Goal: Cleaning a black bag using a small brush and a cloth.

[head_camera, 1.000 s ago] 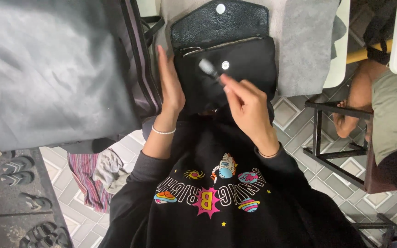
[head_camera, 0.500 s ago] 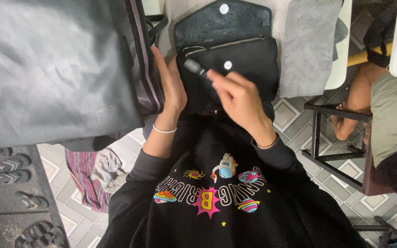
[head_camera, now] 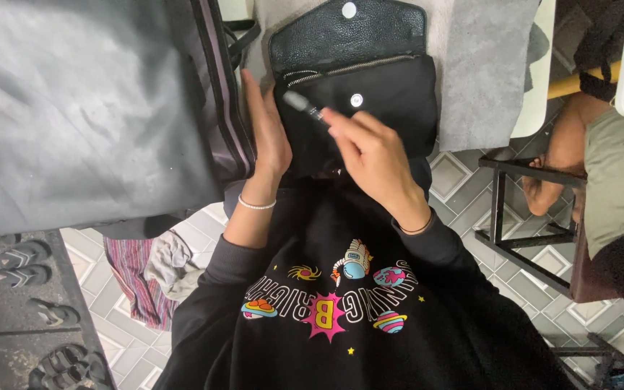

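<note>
A black leather bag [head_camera: 391, 97] with its flap thrown open lies on a grey cloth in front of me. My right hand [head_camera: 373, 155] holds a small dark pen-like stick [head_camera: 305, 107] over the bag's front, its tip pointing up and left. My left hand [head_camera: 265, 130] rests flat against the bag's left side, fingers straight, between the bag and a large grey bag [head_camera: 88, 101]. A thin bracelet circles my left wrist. I wear a black sweatshirt with a colourful print.
The large grey bag with a dark striped strap fills the left. Another person [head_camera: 608, 173] sits at the right beside a dark metal chair frame [head_camera: 507, 217]. Sandals [head_camera: 23, 260] and a striped cloth [head_camera: 146, 274] lie on the tiled floor.
My right hand has carried the stick leftward and slightly down across the bag's front. My left hand has stayed against the bag's side.
</note>
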